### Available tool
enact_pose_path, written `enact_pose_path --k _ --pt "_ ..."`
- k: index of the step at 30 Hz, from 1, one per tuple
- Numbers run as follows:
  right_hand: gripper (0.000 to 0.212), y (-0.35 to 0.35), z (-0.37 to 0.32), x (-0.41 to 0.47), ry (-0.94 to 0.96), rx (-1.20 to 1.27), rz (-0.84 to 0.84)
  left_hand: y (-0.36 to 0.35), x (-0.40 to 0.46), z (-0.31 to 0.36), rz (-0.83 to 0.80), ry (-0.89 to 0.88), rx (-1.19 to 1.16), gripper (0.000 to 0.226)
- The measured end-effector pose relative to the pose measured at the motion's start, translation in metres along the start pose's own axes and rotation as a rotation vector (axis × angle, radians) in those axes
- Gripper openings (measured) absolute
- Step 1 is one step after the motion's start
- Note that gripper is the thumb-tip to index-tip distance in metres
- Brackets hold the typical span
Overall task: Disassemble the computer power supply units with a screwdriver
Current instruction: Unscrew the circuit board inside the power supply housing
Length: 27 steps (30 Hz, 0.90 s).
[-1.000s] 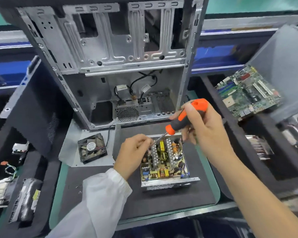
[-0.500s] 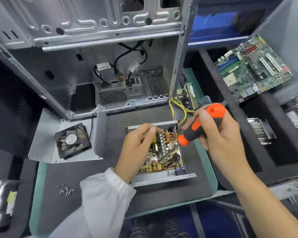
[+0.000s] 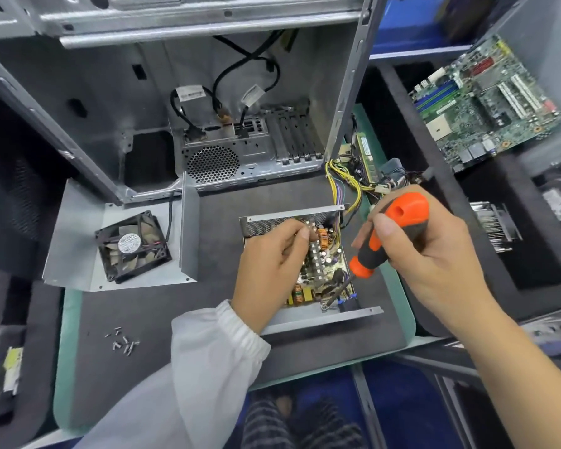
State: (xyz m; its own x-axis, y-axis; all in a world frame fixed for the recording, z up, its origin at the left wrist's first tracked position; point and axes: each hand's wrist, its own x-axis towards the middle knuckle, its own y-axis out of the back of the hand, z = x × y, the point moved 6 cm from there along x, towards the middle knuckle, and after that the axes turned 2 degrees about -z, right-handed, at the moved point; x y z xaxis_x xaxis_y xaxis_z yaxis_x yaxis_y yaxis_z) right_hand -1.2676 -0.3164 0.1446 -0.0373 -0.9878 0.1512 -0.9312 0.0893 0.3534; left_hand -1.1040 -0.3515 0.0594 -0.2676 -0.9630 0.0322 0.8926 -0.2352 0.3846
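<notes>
Right hand (image 3: 434, 254) fingers are curling around the orange-and-black screwdriver (image 3: 389, 236), its tip sitting on a screw at the near right corner of the circuit board. Left hand (image 3: 272, 267) is resting on the board with fingers bent, can't tell if it's pinching anything. The opened power supply unit (image 3: 318, 314) is sitting on the dark mat (image 3: 143, 319), loose screws (image 3: 123, 341) lying off to its left.

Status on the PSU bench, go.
Right hand grips screwdriver, tip at near-right corner of the board. Left hand rests on open power supply, steadying it. Nothing blocking the tool.
</notes>
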Motion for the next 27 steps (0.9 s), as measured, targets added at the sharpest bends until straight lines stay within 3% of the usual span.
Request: enact_pose_path --k 19,27 --pt "0.024 -0.004 0.009 -0.003 -0.019 -0.066 -0.034 -0.001 0.002 0.002 -0.017 0.033 0.031 0.021" --pt "0.025 -0.022 -0.007 0.005 0.081 -0.229 -0.304 -0.002 0.005 0.003 -0.079 0.005 -0.04 0.02"
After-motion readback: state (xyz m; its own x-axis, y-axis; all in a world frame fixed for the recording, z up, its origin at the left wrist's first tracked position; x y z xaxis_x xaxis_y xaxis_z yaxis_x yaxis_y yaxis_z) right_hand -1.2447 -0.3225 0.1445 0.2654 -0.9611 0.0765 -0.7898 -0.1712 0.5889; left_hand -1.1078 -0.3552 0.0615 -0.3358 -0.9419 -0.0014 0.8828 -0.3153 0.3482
